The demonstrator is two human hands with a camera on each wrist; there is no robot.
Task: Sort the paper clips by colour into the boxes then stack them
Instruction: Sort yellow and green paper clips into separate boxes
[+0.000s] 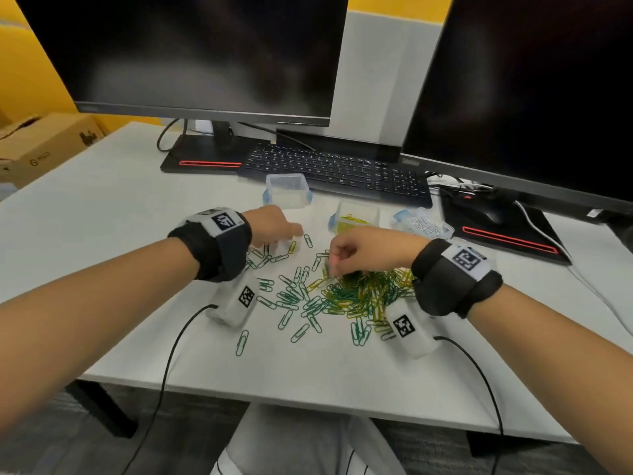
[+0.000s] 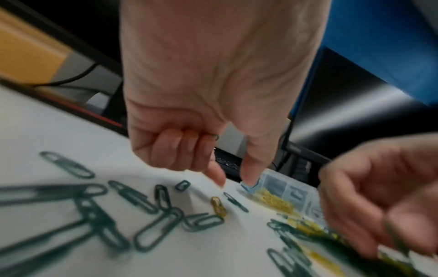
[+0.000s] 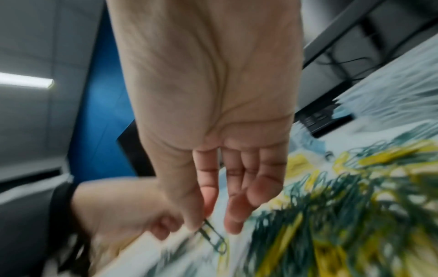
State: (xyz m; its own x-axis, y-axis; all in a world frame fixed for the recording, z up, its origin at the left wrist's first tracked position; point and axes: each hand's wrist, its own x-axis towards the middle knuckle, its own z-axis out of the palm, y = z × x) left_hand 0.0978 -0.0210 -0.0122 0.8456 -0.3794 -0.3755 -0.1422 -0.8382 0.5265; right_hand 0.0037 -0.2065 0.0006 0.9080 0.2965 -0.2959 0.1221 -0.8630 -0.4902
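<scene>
A heap of green and yellow paper clips (image 1: 363, 293) lies on the white table (image 1: 102, 217), with loose green clips (image 1: 291, 296) spread to its left. My left hand (image 1: 284, 234) hovers over the far-left clips; its three curled fingers keep a green clip (image 2: 215, 136) in the palm, while index finger and thumb point down near a yellow clip (image 2: 218, 206). My right hand (image 1: 334, 262) is above the heap's left edge, thumb and index finger pinching a green clip (image 3: 213, 238). Behind stand an empty clear box (image 1: 287, 190), a box of yellow clips (image 1: 356, 217) and a box of white clips (image 1: 423, 224).
A black keyboard (image 1: 335, 169) and two monitors (image 1: 191, 53) stand behind the boxes. A mouse (image 1: 486, 210) lies on a monitor base at the right. A cardboard box (image 1: 44, 145) is off the table's left. Cables (image 1: 171, 354) trail from both wrists over the near edge.
</scene>
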